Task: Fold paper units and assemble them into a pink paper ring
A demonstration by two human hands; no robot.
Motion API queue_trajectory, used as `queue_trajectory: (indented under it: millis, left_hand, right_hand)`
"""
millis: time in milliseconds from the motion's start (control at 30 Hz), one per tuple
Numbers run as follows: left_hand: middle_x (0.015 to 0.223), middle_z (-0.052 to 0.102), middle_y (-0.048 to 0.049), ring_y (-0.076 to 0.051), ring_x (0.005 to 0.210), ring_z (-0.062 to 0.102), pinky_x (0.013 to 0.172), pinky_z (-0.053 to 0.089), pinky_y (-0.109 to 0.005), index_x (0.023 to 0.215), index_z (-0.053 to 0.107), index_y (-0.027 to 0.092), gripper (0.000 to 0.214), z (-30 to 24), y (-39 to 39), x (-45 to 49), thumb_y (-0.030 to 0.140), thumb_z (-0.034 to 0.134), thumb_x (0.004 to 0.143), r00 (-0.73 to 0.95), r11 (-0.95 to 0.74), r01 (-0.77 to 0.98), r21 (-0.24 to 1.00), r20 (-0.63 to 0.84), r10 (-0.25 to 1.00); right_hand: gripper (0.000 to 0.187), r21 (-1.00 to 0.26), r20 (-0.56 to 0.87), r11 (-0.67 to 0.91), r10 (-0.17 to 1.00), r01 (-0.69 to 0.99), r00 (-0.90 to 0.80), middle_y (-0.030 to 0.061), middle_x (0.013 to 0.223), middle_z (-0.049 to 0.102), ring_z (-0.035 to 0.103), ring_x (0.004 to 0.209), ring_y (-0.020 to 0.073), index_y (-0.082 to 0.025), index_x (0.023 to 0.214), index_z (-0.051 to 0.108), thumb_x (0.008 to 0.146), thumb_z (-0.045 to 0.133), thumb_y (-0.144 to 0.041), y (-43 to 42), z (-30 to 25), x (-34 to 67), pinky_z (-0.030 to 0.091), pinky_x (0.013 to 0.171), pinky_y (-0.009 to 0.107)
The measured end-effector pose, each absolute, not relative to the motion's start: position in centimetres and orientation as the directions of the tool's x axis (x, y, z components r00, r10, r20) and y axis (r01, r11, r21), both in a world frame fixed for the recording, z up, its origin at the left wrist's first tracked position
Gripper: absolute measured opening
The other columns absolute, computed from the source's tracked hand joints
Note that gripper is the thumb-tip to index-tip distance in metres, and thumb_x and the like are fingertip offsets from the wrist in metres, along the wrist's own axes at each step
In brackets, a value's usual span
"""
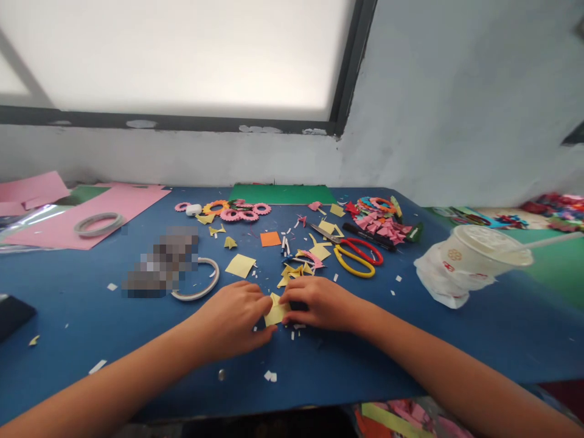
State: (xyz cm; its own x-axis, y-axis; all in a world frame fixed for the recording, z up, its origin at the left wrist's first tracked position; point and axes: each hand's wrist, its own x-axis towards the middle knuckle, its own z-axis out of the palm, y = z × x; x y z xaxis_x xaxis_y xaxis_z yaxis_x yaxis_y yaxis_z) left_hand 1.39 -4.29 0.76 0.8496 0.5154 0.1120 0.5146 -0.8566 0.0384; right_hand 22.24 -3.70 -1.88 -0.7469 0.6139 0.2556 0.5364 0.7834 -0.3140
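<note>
A small yellow paper piece lies on the blue table between both my hands. My left hand pinches its left side with curled fingers. On the paper's right edge my right hand presses down, fingers closed. Just behind them lie a yellow paper square and a heap of folded yellow and pink bits. Scissors with red and yellow handles rest beyond my right hand.
A plastic cup with lid and straw sits on a white bag at right. Tape rolls, pink sheets, green card, paper rosettes, a black marker and folded pink pieces lie farther back.
</note>
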Motion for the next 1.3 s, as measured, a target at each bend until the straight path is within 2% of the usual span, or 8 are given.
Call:
queue_trajectory:
  millis: [133, 267, 400, 633, 767, 1000, 1167, 1300]
  left_hand:
    - [0.083, 0.061, -0.0043, -0.021, 0.079, 0.058, 0.069, 0.046, -0.032, 0.087, 0.057, 0.016, 0.018, 0.3, -3.2, 1.6, 0.033, 0.054, 0.080, 0.821, -0.823, 0.559, 0.104, 0.068, 0.566]
    - [0.082, 0.059, -0.0023, -0.018, 0.078, 0.056, 0.068, 0.044, -0.029, 0.081, 0.057, 0.017, 0.010, -0.1, -2.8, 1.5, 0.026, 0.052, 0.082, 0.833, -0.832, 0.534, 0.151, 0.073, 0.548]
    - [0.080, 0.058, -0.0018, -0.016, 0.075, 0.057, 0.068, 0.042, -0.027, 0.081, 0.059, 0.018, 0.014, -0.1, -2.5, 1.3, 0.020, 0.046, 0.084, 0.837, -0.830, 0.522, 0.194, 0.071, 0.543]
    - [0.081, 0.058, -0.0016, -0.014, 0.074, 0.057, 0.068, 0.043, -0.023, 0.077, 0.059, 0.017, 0.014, -0.5, -1.6, 1.1, 0.022, 0.047, 0.085, 0.797, -0.763, 0.558, 0.327, 0.047, 0.603]
    - [0.079, 0.055, -0.0016, -0.014, 0.071, 0.056, 0.066, 0.043, -0.024, 0.075, 0.056, 0.016, 0.011, -0.9, -1.8, 1.6, 0.019, 0.048, 0.082, 0.765, -0.737, 0.601, 0.310, 0.045, 0.643]
    - [0.078, 0.053, -0.0036, -0.019, 0.074, 0.054, 0.067, 0.043, -0.030, 0.072, 0.053, 0.016, 0.007, -0.9, -2.7, 2.3, 0.014, 0.048, 0.076, 0.712, -0.705, 0.668, 0.240, 0.069, 0.698]
    - [0.093, 0.059, -0.0030, -0.017, 0.086, 0.056, 0.077, 0.044, -0.027, 0.084, 0.059, 0.019, 0.014, -0.6, -2.1, 1.4, 0.014, 0.046, 0.081, 0.808, -0.796, 0.557, 0.239, 0.068, 0.586]
    - [0.095, 0.062, -0.0031, -0.018, 0.081, 0.059, 0.073, 0.045, -0.029, 0.082, 0.062, 0.019, 0.021, -0.3, -2.2, 1.0, 0.009, 0.044, 0.080, 0.873, -0.870, 0.477, 0.126, 0.046, 0.486]
  right_hand:
    - [0.013, -0.344, 0.283, 0.807, 0.577, 0.481, -0.766, 0.0065, 0.091, 0.062, 0.058, 0.082, 0.0157, -0.015, 0.090, 0.063, 0.084, 0.057, -0.025, -3.2, -2.3, 22.3, 0.045, 0.074, 0.026]
    - [0.011, -0.374, 0.278, 0.804, 0.573, 0.463, -0.771, 0.0069, 0.093, 0.062, 0.058, 0.082, 0.0154, -0.015, 0.087, 0.063, 0.084, 0.057, -0.024, -3.1, -2.3, 22.4, 0.046, 0.074, 0.027]
    - [0.014, -0.481, 0.287, 0.780, 0.572, 0.401, -0.768, 0.0067, 0.091, 0.061, 0.058, 0.086, 0.0154, -0.014, 0.084, 0.064, 0.081, 0.062, -0.027, -2.8, -2.3, 22.6, 0.045, 0.079, 0.027]
    - [0.008, -0.555, 0.260, 0.647, 0.732, 0.523, -0.630, 0.0027, 0.078, 0.057, 0.054, 0.072, 0.0124, -0.014, 0.073, 0.060, 0.080, 0.056, -0.015, -2.8, -2.5, 21.6, 0.044, 0.066, 0.024]
    - [0.009, -0.539, 0.244, 0.596, 0.787, 0.595, -0.566, 0.0004, 0.070, 0.051, 0.048, 0.065, 0.0120, -0.015, 0.067, 0.056, 0.076, 0.056, -0.013, -2.9, -2.8, 20.9, 0.038, 0.058, 0.023]
    - [0.012, -0.517, 0.228, 0.559, 0.820, 0.648, -0.525, -0.0003, 0.069, 0.047, 0.046, 0.066, 0.0126, -0.016, 0.064, 0.048, 0.071, 0.054, -0.009, -3.0, -3.2, 20.2, 0.036, 0.062, 0.024]
    - [0.011, -0.519, 0.207, 0.556, 0.819, 0.649, -0.536, 0.0002, 0.071, 0.048, 0.046, 0.066, 0.0127, -0.016, 0.065, 0.047, 0.073, 0.053, -0.012, -3.0, -3.2, 20.3, 0.036, 0.062, 0.024]
    - [0.009, -0.529, 0.198, 0.551, 0.820, 0.646, -0.537, 0.0008, 0.072, 0.049, 0.046, 0.068, 0.0131, -0.016, 0.067, 0.048, 0.074, 0.053, -0.012, -3.0, -3.1, 20.4, 0.037, 0.063, 0.025]
